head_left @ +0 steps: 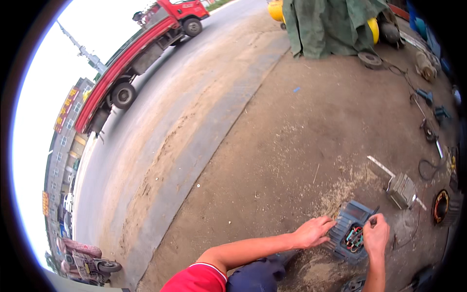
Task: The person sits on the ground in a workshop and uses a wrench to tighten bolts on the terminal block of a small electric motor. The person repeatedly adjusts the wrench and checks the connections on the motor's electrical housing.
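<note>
A blue-grey electric motor (344, 221) with a finned housing sits on the dirty ground at the lower right. In its side is an uncovered terminal box, showing coloured wires (354, 238). My left hand (314, 232) grips the housing's left edge, fingers bent and thumb lower down. On the opposite side, my right hand (376, 236) is closed at the box's rim, fingers pinched together. A small dark piece shows at those fingertips; its kind is too unclear to name.
A greyish metal box (403, 191) and a motor stator with copper windings (441, 207) lie to the right. Power tools (425, 96) and cables are farther off. A green tarp (331, 29) hangs at the back; a red truck (141, 53) stands on the road. Sawdust-like debris surrounds the motor.
</note>
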A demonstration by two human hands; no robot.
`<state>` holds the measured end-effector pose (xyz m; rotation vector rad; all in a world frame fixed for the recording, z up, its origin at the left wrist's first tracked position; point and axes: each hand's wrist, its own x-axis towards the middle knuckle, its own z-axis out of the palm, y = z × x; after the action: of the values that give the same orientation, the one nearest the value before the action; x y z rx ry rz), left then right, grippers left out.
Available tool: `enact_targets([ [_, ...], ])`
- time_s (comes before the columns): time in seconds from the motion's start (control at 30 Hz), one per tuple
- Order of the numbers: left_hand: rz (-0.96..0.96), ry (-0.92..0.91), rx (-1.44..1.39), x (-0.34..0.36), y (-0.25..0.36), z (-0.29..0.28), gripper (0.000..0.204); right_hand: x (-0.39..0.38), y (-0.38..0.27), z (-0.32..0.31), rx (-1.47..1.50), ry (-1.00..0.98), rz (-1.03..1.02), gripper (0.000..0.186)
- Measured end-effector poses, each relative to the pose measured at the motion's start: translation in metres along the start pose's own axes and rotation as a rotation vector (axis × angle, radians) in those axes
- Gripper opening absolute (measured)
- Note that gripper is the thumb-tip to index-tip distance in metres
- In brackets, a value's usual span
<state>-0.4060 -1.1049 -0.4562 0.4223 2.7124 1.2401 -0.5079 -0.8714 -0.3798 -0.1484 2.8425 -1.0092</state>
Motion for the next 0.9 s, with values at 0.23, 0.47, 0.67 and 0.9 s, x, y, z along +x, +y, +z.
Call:
enact_targets([
  [0.23,-0.075,-0.135,0.117,0.029,0.023,-0.009,0.062,-0.006,-0.047,0.001,-0.312,-0.133,-0.175,0.013],
  [0.47,-0.019,-0.158,0.219,0.049,0.038,0.004,0.043,0.004,-0.030,-0.035,0.233,0.119,-0.226,0.010],
  [0.67,0.189,-0.067,0.305,0.046,0.039,0.010,0.043,-0.022,-0.006,-0.041,0.475,0.260,-0.164,0.009],
  [0.9,0.334,-0.135,0.468,0.046,0.033,0.029,0.025,-0.062,0.071,-0.010,0.787,0.258,0.022,0.007],
])
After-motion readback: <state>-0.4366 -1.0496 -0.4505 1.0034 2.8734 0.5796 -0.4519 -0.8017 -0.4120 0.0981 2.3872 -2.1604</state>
